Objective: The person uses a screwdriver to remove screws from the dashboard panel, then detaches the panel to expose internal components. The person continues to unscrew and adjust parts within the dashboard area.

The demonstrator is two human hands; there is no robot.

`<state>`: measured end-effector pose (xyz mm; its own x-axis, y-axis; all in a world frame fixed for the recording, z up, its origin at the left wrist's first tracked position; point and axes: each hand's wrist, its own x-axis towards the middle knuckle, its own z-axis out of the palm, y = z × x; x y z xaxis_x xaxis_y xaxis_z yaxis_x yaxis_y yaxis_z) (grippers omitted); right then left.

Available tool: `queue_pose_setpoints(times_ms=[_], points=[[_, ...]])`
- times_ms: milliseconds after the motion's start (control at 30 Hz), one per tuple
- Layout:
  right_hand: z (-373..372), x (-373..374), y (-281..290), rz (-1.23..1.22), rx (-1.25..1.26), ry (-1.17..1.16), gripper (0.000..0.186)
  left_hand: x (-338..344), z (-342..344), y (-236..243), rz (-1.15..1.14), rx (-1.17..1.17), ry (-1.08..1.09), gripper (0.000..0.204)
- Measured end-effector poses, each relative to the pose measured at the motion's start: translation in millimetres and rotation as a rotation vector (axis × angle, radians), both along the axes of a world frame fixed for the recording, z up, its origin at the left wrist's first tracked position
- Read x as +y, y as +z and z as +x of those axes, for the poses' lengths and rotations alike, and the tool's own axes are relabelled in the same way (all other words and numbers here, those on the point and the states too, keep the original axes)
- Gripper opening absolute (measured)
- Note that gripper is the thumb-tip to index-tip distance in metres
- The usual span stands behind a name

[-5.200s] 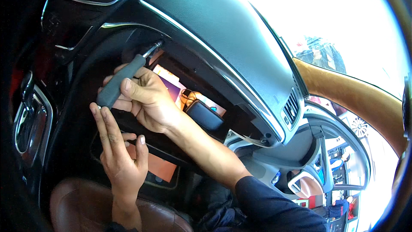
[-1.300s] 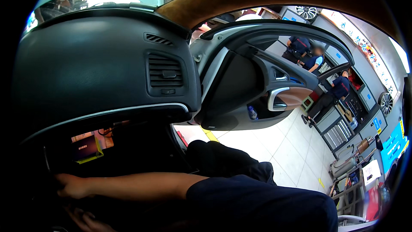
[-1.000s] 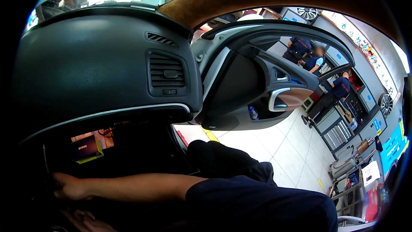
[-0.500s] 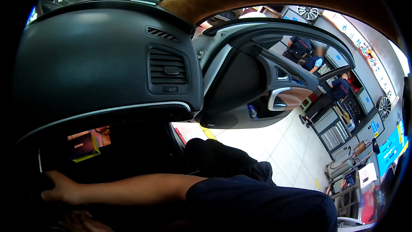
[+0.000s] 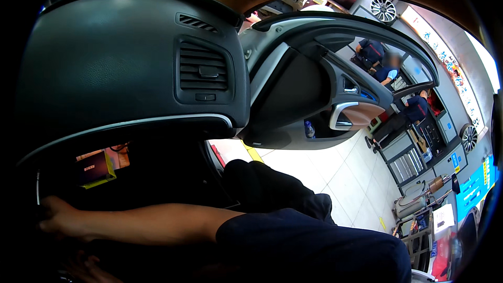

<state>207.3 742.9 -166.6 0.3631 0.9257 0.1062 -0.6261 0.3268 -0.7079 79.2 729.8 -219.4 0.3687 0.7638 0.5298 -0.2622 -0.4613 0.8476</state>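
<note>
At the left edge my right hand [image 5: 57, 214] is closed round the dark handle of a screwdriver [image 5: 38, 188], whose thin metal shaft points up into shadow. My left hand [image 5: 91, 265] is low in the dimness, fingers partly visible and apart, with nothing visible in them. Above my right hand, the open glove compartment holds a dark box with a yellow-green edge [image 5: 94, 169] and some papers [image 5: 122, 160]. What the screwdriver tip touches is hidden in darkness.
The grey dashboard [image 5: 115, 63] with an air vent spans above. The open door [image 5: 291, 89] has a bottle [image 5: 309, 129] in its pocket. Outside are a tiled floor [image 5: 346, 188], several people [image 5: 414, 110], tool cabinets and a wheeled cart at right.
Since the oldest frame, my view has swung right toward the open door. Over the last second my right hand has shifted left and slightly up in view, and the scene has shifted slightly.
</note>
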Motion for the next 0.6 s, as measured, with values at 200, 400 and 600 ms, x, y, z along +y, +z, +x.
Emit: queue_pose_setpoints(times_ms=[200,400,600], points=[[8,7,3,-0.078,-0.278,-0.109,0.061,1,5,-12,0.013,0.344,0.186,0.064],[7,9,6,-0.146,-0.395,-0.302,0.065,-7,9,20,-0.153,0.469,0.25,0.066],[10,-37,64,-0.173,-0.32,-0.102,0.063,48,-2,58,0.108,0.467,0.324,0.057]])
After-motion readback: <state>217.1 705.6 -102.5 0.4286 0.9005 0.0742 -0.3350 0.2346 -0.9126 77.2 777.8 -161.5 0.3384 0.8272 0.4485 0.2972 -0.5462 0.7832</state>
